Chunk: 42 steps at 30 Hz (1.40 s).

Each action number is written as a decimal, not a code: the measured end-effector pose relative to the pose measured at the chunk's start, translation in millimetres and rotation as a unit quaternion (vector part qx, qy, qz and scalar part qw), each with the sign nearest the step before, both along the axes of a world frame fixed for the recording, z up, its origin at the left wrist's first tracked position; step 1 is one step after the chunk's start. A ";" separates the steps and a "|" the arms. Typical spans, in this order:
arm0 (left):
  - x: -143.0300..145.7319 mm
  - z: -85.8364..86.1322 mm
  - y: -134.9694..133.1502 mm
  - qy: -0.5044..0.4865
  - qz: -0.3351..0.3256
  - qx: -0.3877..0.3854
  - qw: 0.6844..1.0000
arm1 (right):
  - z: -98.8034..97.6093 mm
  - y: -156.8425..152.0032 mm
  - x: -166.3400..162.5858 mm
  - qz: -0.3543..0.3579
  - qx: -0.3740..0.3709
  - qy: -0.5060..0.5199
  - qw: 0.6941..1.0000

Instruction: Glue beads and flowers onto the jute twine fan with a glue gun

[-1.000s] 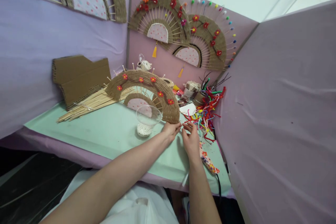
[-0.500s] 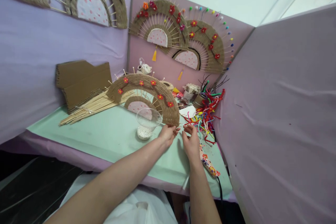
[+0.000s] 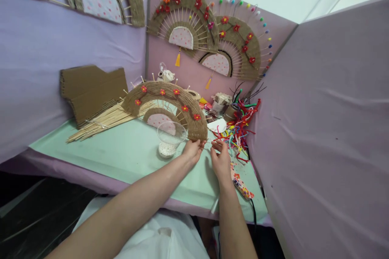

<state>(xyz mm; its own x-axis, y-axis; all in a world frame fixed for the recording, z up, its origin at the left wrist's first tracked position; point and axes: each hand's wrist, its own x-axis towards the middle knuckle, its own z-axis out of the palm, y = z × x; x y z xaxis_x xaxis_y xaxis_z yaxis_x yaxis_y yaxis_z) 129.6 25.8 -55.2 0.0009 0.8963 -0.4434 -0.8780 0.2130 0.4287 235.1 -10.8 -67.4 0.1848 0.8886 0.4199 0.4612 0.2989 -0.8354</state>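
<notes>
A twine-woven fan (image 3: 195, 126) with red flowers and a spotted half-round centre stands propped on the table. My left hand (image 3: 193, 151) grips its lower right corner, the fingertips closed at the woven edge. Just right of that corner is my right hand (image 3: 221, 158), its fingers curled in a pinch. A thin pale line, a thread or a stick end, spans the small gap between my hands; which of the two I cannot tell. Beside my left forearm sits a clear plastic cup (image 3: 172, 132) next to a small dish of white beads (image 3: 167, 150).
Bundled thin sticks (image 3: 100, 123) and cardboard (image 3: 92, 89) lie at the left. Coloured pipe cleaners (image 3: 241, 121) are heaped at the right, behind a flower-patterned tool (image 3: 242, 185) with a black cord. Finished fans (image 3: 185, 4) hang on the back panel (image 3: 161, 56).
The view has shifted slightly. My left hand stays on the fan's corner and my right hand remains beside it with fingers curled; the thin line between them shows a little more.
</notes>
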 end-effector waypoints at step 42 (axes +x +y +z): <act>-2.1 6.1 1.9 0.008 -0.012 -0.022 1.000 | 1.4 -2.8 -0.5 -0.018 -0.001 -0.055 0.998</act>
<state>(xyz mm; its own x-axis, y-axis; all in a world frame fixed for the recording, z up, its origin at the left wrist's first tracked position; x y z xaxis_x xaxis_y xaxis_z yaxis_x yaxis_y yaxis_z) 127.5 27.7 -49.0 0.0152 0.8760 -0.4820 -0.8654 0.2529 0.4325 234.5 -13.7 -66.0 0.1692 0.8836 0.4366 0.5596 0.2785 -0.7805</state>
